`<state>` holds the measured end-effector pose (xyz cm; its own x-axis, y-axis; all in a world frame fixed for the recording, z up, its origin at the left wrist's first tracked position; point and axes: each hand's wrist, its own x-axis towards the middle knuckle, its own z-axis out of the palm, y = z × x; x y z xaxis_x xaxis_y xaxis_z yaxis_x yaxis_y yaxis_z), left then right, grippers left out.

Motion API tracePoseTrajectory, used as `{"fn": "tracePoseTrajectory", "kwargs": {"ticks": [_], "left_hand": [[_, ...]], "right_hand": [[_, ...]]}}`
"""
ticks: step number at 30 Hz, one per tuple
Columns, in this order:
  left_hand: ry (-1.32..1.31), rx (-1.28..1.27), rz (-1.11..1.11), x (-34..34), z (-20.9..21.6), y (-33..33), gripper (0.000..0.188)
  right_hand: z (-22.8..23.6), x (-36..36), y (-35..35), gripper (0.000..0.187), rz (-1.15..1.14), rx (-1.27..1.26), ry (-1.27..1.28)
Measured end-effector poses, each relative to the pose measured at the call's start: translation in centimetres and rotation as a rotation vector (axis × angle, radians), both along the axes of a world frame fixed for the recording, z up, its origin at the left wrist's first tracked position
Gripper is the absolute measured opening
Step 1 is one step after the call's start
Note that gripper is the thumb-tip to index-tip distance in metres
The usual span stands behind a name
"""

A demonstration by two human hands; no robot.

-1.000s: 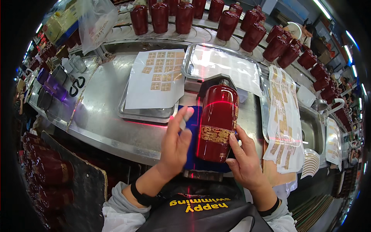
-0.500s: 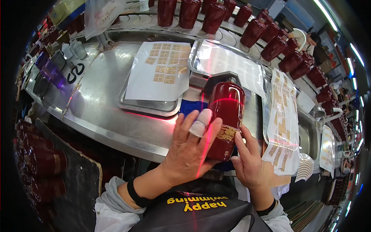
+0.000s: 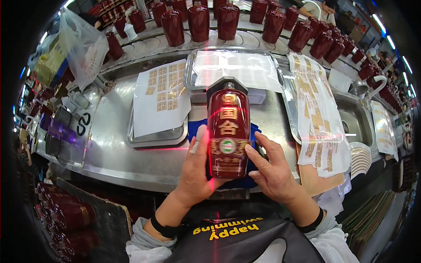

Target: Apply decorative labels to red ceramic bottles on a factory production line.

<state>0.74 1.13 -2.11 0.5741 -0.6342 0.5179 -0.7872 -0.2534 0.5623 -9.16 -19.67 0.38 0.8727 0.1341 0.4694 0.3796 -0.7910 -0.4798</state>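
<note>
A glossy dark red bottle (image 3: 229,158) with gold lettering and a patterned band leans back in a dark angular holder (image 3: 241,84), its decorated front facing me. My left hand (image 3: 193,168) is closed round the bottle's lower left side. White wrapping covers one of its fingers, and part of the hand is hidden behind the glass. On the lower right side, the index finger and thumb of my right hand (image 3: 274,171) grip the bottle's edge near the band. Blue cloth (image 3: 253,166) shows beneath and beside the bottle.
A white sheet of gold stickers (image 3: 160,96) lies on a metal tray to the left. Longer gold strips cover sheets (image 3: 312,118) on the right, near a sink (image 3: 351,116). Red bottles (image 3: 228,22) line the curved conveyor at the back, where a person sits. A purple object (image 3: 59,127) stands far left.
The bottle has turned so that its lettered front now faces me, where plain red glass showed before. My hands have shifted along its sides, and the view has swung round.
</note>
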Motion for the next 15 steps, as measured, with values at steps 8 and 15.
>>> {"fn": "tracePoseTrajectory", "kwargs": {"ticks": [8, 15], "left_hand": [[-0.123, 0.130, 0.056, -0.31, -0.41, -0.10, 0.113], [-0.091, 0.106, 0.052, -0.71, 0.38, -0.24, 0.103]], "right_hand": [[0.24, -0.04, -0.46, 0.049, -0.037, 0.028, -0.103], [0.47, 0.55, -0.12, 0.055, 0.022, 0.061, -0.103]]}}
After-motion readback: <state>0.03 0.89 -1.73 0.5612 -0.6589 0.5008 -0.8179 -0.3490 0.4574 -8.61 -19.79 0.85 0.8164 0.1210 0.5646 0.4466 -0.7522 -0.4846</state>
